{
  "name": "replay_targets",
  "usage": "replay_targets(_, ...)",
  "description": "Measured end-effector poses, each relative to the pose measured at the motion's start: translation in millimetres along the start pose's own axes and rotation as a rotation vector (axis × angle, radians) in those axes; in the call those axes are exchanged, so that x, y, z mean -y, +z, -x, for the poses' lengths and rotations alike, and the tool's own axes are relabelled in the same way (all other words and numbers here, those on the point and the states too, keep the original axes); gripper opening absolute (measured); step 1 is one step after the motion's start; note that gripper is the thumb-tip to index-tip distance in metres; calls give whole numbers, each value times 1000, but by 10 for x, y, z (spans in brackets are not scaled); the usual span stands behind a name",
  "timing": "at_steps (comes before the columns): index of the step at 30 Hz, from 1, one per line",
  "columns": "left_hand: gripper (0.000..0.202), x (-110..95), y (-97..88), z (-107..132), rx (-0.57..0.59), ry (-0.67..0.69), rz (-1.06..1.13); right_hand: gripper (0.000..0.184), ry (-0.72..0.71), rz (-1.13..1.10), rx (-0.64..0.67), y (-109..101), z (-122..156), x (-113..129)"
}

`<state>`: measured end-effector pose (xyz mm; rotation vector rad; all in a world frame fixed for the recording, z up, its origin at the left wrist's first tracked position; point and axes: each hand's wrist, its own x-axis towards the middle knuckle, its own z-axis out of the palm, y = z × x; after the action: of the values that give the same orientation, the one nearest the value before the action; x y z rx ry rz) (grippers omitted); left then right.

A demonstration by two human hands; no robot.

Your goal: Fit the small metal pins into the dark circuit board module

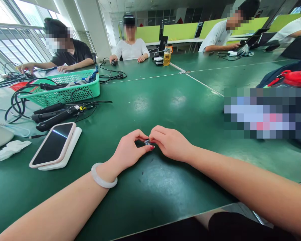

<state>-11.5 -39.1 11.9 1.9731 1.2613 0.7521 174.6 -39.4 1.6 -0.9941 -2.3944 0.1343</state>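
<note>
My left hand and my right hand meet over the green table, near its front edge. Both pinch a tiny dark part between thumb and fingertips, just above the tabletop. It is too small to name. A pale bangle circles my left wrist. Both forearms rest low over the table.
A phone on a white pad lies to the left, with black tools and cables and a green basket behind it. A white glove lies far left. Other people sit at the far side; a bottle stands there.
</note>
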Motion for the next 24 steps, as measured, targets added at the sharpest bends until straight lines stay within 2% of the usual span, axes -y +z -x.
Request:
replay_targets(5, 21, -18, -1, -1, -3, -15, 29, 16, -31, 6, -3, -38, 8, -8)
replay_targets(9, 22, 38, -1, -23, -95, -72, 34, 18, 7, -6, -29, -68, 10, -10)
replay_targets(12, 21, 91, -3, -44, -163, -128, 31, 17, 5, 17, 42, -53, 11, 7)
replay_targets(16, 21, 129, 0, -56, -186, -154, 43, 19, 21, 80, 161, -1, 9, 46)
replay_targets(24, 20, 100, -1, -55, -187, -163, 36, 19, 20, 53, 181, 60, 8, 40)
